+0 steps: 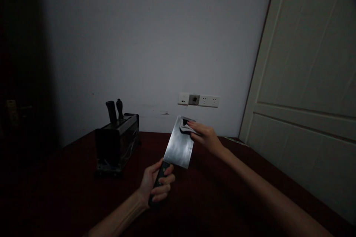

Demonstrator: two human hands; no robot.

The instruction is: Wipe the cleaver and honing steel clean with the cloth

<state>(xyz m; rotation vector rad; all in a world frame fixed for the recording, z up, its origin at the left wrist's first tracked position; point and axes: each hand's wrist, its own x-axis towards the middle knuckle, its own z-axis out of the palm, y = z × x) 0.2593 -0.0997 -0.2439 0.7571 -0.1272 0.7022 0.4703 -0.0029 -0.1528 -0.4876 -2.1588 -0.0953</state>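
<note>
My left hand (157, 183) is wrapped round the dark handle of a cleaver (178, 148), which is raised above the table with its wide steel blade pointing up and away. Near the far end of the blade, my right hand (205, 136) presses a folded white cloth (187, 127) with a dark patch on it against the flat face. Part of the cloth is hidden by the fingers. To the left stands a dark knife block (129, 127), with two black knife handles (111, 112) sticking out of its top.
The dark reddish table (211, 200) reaches back to a pale wall (155, 37). Sockets and switch plates (198, 99) are set low in the wall. A white panelled door (303, 81) stands along the right side. The far left is very dark.
</note>
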